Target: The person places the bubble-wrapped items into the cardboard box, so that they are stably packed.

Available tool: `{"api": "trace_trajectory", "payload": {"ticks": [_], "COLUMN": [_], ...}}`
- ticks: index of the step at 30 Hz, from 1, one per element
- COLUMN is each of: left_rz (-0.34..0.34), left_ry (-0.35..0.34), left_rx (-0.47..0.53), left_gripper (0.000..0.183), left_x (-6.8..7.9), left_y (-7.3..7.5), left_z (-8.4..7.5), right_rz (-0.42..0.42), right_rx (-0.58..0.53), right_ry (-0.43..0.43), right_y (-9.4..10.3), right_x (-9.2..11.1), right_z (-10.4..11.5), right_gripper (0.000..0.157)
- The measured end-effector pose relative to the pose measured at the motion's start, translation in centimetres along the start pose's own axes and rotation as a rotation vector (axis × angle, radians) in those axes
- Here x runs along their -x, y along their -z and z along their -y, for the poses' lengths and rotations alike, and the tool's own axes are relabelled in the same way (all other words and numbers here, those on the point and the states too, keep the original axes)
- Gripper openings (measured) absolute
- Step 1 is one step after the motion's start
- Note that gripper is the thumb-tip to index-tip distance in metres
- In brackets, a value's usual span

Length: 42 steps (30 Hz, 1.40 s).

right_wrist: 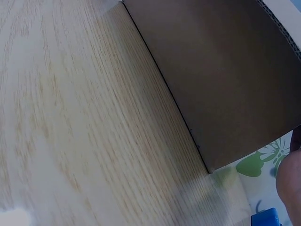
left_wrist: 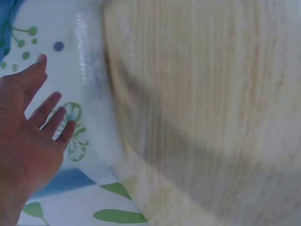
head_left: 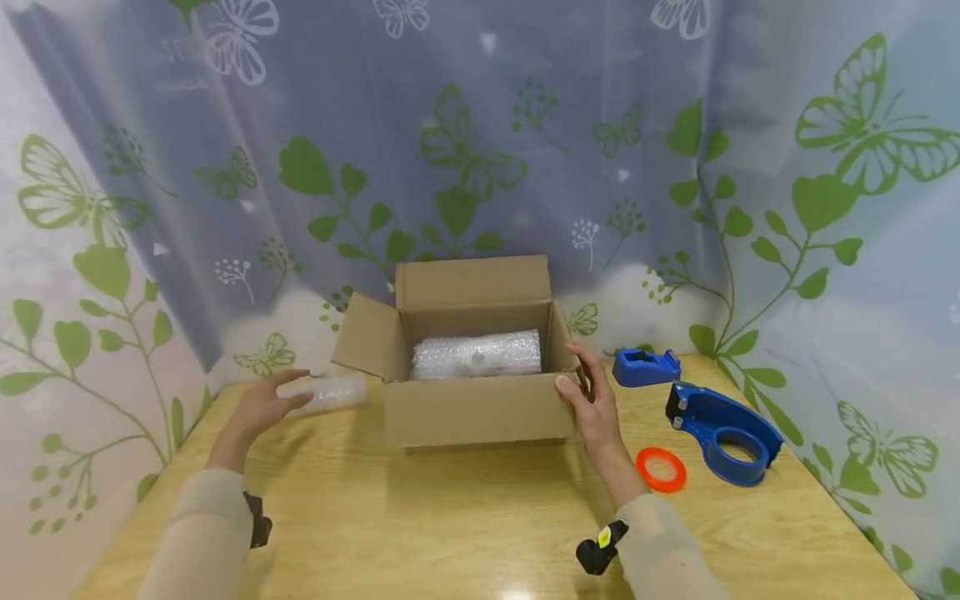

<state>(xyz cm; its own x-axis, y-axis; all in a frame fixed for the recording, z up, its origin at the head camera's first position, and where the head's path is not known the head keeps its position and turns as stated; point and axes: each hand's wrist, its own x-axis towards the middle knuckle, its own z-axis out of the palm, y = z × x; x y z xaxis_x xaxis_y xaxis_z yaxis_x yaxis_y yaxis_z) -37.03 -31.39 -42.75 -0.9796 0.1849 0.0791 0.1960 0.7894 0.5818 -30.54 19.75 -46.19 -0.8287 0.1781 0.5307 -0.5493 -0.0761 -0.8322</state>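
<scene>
An open cardboard box [head_left: 480, 410] stands on the table with a bubble-wrapped bundle [head_left: 477, 354] lying inside. My right hand [head_left: 597, 408] grips the box at its front right corner, thumb at the front edge and fingers along the side. In the right wrist view, only part of that hand [right_wrist: 290, 176] shows beside the brown box wall [right_wrist: 216, 80]. To the left of the box lies a roll of clear bubble wrap [head_left: 337, 392]. My left hand [head_left: 260, 410] reaches over the roll's left end, fingers extended. The left wrist view shows this hand [left_wrist: 35, 136] spread beside the wrap [left_wrist: 96, 89].
Right of the box are a small blue tape dispenser [head_left: 647, 368], a larger blue hand-held tape dispenser [head_left: 731, 442] and an orange-red tape ring [head_left: 661, 469]. The box's left flap [head_left: 369, 333] and back flap [head_left: 474, 282] stand open. A butterfly-patterned curtain [head_left: 480, 167] hangs behind the table [head_left: 450, 525].
</scene>
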Motion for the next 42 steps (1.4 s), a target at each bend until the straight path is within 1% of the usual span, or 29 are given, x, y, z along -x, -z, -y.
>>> {"api": "trace_trajectory", "payload": {"ticks": [2,7,10,12,15,19,21,23,26,28,31,33,35,37,40,42], "left_rz": [0.022,0.087,0.096,0.079,0.060,0.063,0.053,0.016,-0.038,-0.060,-0.066,-0.060,-0.048,-0.029,-0.011,-0.004], "left_ry": [0.000,-0.003,-0.004,-0.014,-0.015,0.024,0.048,0.037,0.007,-0.023,-0.035,-0.046,-0.055,-0.067,-0.076,-0.074], "left_rx": [-0.008,-0.026,-0.035,-0.045,-0.081,-0.141,-0.162,-0.191,-0.220,-0.237,-0.201,-0.153,-0.099,-0.075,-0.060,-0.059], "left_gripper": [0.062,0.069,0.072,0.073,0.074,0.074,0.071,0.067,0.062,0.060,0.056,0.053,0.050,0.050,0.053,0.060], "left_x": [-0.1,0.0,0.2,0.2,0.5,0.6,0.7,0.7,0.8,0.9,1.3,1.5,1.7,1.7,1.7,1.9], "left_y": [-0.3,-1.0,-1.3,-1.4,-1.7,-2.3,-2.5,-2.6,-2.5,-2.4,-2.4,-2.7,-3.0,-3.3,-3.6,-3.5], "left_z": [0.4,1.3,1.5,1.5,1.8,2.7,3.0,3.1,2.8,2.6,2.5,2.7,2.9,3.0,2.9,2.6], "right_rz": [0.005,0.022,0.023,0.021,0.025,0.022,0.018,0.019,0.025,0.029,0.030,0.033,0.037,0.034,0.030,0.030], "right_rx": [0.003,0.027,0.042,0.044,0.036,0.035,0.037,0.044,0.044,0.045,0.037,0.035,0.035,0.033,0.033,0.031], "right_ry": [0.004,-0.006,-0.020,-0.023,-0.025,-0.037,-0.044,-0.041,-0.027,-0.017,-0.016,-0.018,-0.021,-0.020,-0.016,-0.015], "right_y": [0.1,0.4,0.4,0.4,0.3,0.4,0.4,0.4,0.4,0.3,0.2,0.2,0.2,0.2,0.2,0.2], "right_x": [-0.1,-0.4,-0.2,-0.1,0.1,0.3,0.4,0.4,0.1,0.0,-0.1,-0.1,0.0,0.0,-0.1,-0.1], "right_z": [0.1,0.4,0.3,0.2,0.1,0.1,0.2,0.3,0.3,0.2,0.1,0.0,0.1,0.1,0.2,0.3], "right_gripper": [0.052,0.052,0.052,0.052,0.053,0.052,0.051,0.050,0.050,0.050,0.052,0.052,0.052,0.051,0.050,0.049]}}
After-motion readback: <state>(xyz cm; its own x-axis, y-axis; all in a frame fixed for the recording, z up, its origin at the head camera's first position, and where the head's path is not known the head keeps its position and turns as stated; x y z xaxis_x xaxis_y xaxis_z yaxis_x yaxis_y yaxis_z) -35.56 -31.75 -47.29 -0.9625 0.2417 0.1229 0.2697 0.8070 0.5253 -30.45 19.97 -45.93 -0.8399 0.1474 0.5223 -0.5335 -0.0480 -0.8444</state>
